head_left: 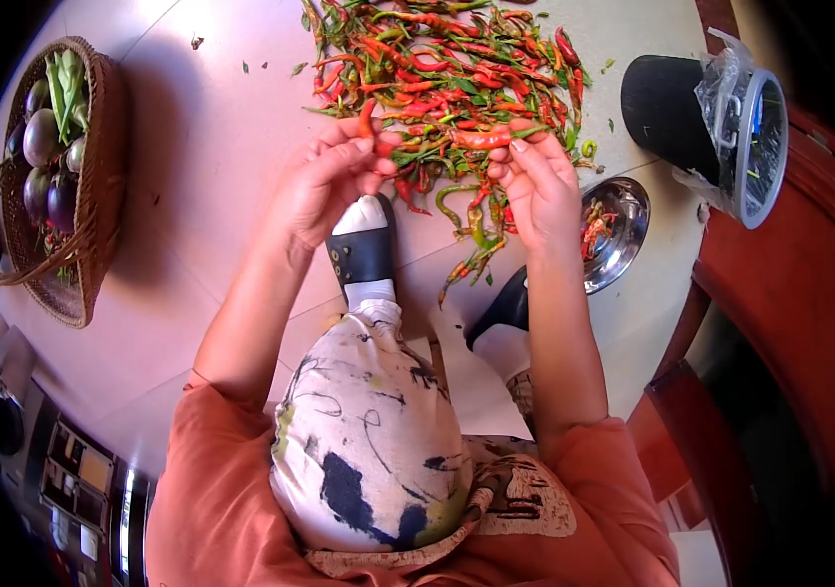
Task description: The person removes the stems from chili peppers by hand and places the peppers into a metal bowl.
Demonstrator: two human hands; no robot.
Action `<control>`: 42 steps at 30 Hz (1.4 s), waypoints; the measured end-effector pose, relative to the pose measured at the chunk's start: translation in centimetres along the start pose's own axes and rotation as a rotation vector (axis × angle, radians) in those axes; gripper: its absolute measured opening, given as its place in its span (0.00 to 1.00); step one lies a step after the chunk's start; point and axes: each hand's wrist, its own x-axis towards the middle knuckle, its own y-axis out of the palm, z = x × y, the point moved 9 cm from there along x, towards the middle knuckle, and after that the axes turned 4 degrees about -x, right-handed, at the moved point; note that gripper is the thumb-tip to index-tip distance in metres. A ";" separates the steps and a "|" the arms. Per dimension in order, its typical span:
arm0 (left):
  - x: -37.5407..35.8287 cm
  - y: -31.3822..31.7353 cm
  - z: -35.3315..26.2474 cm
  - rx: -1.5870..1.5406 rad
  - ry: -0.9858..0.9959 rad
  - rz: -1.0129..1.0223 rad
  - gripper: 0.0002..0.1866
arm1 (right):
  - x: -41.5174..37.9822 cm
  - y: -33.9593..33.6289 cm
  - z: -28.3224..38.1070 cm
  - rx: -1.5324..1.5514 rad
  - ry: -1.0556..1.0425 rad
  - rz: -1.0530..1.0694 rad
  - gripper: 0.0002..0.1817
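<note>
My left hand (337, 181) is closed, with a red chili pepper (367, 119) sticking up between thumb and fingers. Thumb and forefinger of my right hand (541, 186) pinch another red chili pepper (481, 139) near its green stem end. That one lies level, pointing toward my left hand. Just beyond both hands spreads a pile of red and green chili peppers (437, 73), many with stems and leaves, on the tiled floor. Partly behind my right forearm sits a shiny metal bowl (623, 220) with a few red pieces inside.
On the left stands a wicker basket (94, 196) holding purple eggplants (42, 137) and green pods (70, 88). A black bin (667, 98) with a plastic liner lies tilted at the right, beside dark red wooden furniture (780, 264). My shoes (364, 256) are close to the pile.
</note>
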 end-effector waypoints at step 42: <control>0.2 4.4 4.3 -0.067 -0.016 0.124 0.12 | -3.1 2.4 -1.9 -0.424 0.108 -0.001 0.06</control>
